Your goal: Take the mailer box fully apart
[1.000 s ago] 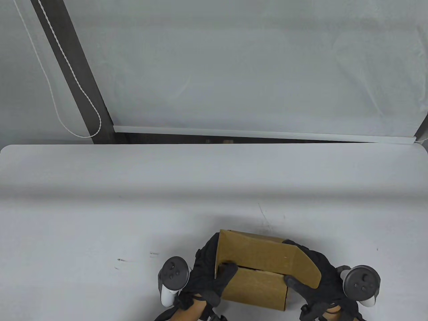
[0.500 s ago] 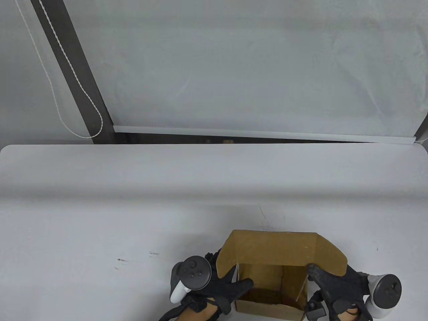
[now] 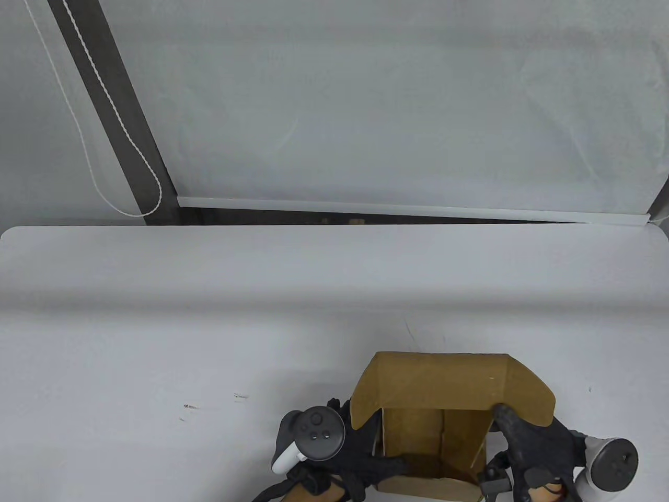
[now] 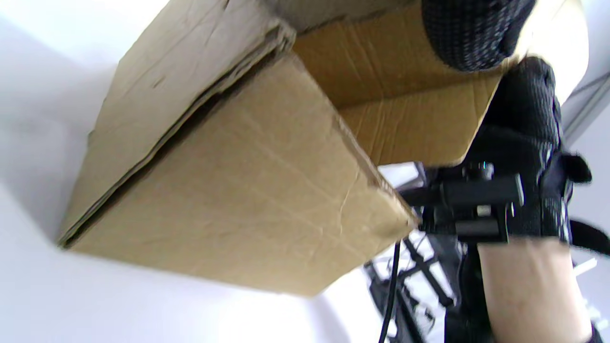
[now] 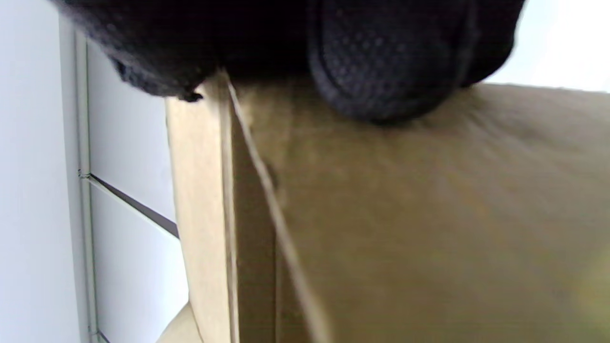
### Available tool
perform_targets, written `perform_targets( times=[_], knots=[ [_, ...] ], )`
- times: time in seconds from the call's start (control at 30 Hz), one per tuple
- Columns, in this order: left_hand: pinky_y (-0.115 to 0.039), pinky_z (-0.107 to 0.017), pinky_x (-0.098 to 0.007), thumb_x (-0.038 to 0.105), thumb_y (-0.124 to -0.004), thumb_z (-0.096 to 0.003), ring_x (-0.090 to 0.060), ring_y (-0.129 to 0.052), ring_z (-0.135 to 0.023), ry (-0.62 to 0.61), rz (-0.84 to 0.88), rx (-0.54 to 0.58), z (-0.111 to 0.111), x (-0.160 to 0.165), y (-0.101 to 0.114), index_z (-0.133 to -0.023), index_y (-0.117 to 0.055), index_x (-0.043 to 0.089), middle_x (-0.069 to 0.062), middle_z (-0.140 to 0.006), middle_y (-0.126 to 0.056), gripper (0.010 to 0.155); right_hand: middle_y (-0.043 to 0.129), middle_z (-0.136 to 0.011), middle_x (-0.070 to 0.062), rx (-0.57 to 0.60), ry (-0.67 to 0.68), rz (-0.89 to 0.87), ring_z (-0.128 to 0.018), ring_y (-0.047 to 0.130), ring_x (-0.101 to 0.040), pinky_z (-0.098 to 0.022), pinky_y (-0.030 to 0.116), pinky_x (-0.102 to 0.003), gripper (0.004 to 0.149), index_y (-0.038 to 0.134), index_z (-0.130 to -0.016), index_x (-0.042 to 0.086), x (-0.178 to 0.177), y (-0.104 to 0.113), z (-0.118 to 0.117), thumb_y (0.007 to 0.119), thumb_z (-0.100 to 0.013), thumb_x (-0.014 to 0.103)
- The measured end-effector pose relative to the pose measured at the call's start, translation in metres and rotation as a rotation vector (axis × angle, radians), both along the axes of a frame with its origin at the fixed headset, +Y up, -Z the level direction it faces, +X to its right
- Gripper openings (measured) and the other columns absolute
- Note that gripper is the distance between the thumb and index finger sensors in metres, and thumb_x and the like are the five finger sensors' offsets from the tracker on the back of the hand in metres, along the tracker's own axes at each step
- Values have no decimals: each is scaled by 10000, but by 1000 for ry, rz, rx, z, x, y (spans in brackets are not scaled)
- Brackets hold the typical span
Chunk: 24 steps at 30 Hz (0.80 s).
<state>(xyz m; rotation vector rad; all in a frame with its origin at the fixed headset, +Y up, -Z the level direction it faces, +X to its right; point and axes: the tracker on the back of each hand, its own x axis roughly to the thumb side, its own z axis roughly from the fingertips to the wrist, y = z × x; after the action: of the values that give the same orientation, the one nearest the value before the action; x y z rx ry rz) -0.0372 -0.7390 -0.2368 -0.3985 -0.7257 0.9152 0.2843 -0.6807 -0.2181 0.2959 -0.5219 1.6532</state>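
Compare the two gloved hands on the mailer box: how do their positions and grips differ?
The left hand reaches into the mailer box near its front left corner, while the right hand grips the right wall's top edge. The left hand lies low and its fingers point right; the right hand's fingers point up toward the lid. Both wear black gloves and touch the box.

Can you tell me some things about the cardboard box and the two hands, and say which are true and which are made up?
1. The mailer box has its lid open. True.
2. The box sits at the far edge of the table. False: it is at the near edge, close to the person.
3. The left hand reaches into the box from its near left side. True.
4. The right hand lies flat on the table, away from the box. False: its fingers touch the box's right wall, by the flap.
5. The box is full of packages. False: only bare cardboard shows inside.
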Motion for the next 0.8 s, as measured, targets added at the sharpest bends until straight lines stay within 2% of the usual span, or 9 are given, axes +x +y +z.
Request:
perform_targets(
  times=[0.1, 0.17, 0.37, 0.57, 0.6, 0.63, 0.7, 0.73, 0.8],
  knots=[
    [105, -593, -739, 574, -802, -521, -519, -24, -1029, -22, -60, -10, 2, 2, -2, -1027, 117, 219, -228, -1142, 61, 1107, 984, -727, -215, -42, -59, -147, -287, 941, -232, -446, 789, -520, 459, 983, -785, 158, 4, -9, -3, 836, -467, 454],
    [78, -597, -749, 551, -797, -528, -530, -65, -1029, 31, -28, 17, -1, -1, 0, -1033, 103, 199, -240, -1145, 25, 1091, 974, -735, -230, -99, 31, -231, -294, 932, -260, -462, 769, -536, 459, 986, -780, 138, 4, -15, -8, 838, -472, 445],
    [37, -597, -766, 557, -710, -561, -546, -129, -1030, 95, 154, 11, -7, -15, 3, -1083, 25, 195, -259, -1161, -63, 972, 969, -736, -217, -98, 95, -220, -317, 930, -255, -448, 759, -521, 463, 967, -801, 146, 2, -12, -8, 816, -490, 454],
    [-63, -610, -780, 482, -628, -586, -570, -288, -1009, 233, 447, 2, -11, -28, 8, -1177, -351, 263, -294, -1177, -261, 688, 950, -749, -216, -99, 165, -208, -335, 914, -255, -438, 746, -517, 483, 938, -826, 141, -1, -10, -10, 785, -500, 463],
    [-75, -612, -781, 476, -640, -584, -571, -304, -1006, 252, 479, -7, -12, -30, 8, -1173, -410, 251, -294, -1177, -288, 671, 919, -782, -227, -103, 174, -212, -363, 905, -261, -458, 731, -524, 512, 890, -869, 125, 0, -11, -10, 759, -512, 468],
    [-83, -616, -779, 470, -638, -586, -569, -311, -1006, 274, 499, -16, -14, -33, 8, -1168, -436, 237, -292, -1175, -304, 658, 827, -864, -241, -111, 172, -211, -438, 880, -254, -538, 696, -526, 597, 720, -999, 125, -1, -13, -10, 750, -521, 483],
    [-114, -623, -779, 476, -629, -588, -563, -344, -1003, 363, 511, -50, -17, -41, 4, -1157, -480, 214, -283, -1172, -350, 644, 595, -1019, -297, -115, 217, -143, -639, 789, -348, -643, 559, -598, 849, 462, -1102, 83, -7, -12, -12, 813, -474, 533],
    [-118, -627, -778, 483, -625, -592, -556, -342, -1009, 377, 524, -67, -18, -43, 2, -1155, -490, 210, -278, -1175, -352, 640, 420, -1097, -305, -97, 279, -32, -791, 666, -447, -702, 414, -660, 972, 309, -1123, 91, -13, -12, -13, 837, -456, 559],
    [-114, -628, -775, 487, -630, -596, -560, -333, -1006, 408, 569, -97, -20, -48, -3, -1155, -486, 206, -282, -1173, -351, 642, 204, -1147, -270, -100, 362, 257, -938, 498, -476, -741, 289, -683, 1087, 113, -1116, 129, -23, -12, -11, 800, -455, 650]
  ],
)
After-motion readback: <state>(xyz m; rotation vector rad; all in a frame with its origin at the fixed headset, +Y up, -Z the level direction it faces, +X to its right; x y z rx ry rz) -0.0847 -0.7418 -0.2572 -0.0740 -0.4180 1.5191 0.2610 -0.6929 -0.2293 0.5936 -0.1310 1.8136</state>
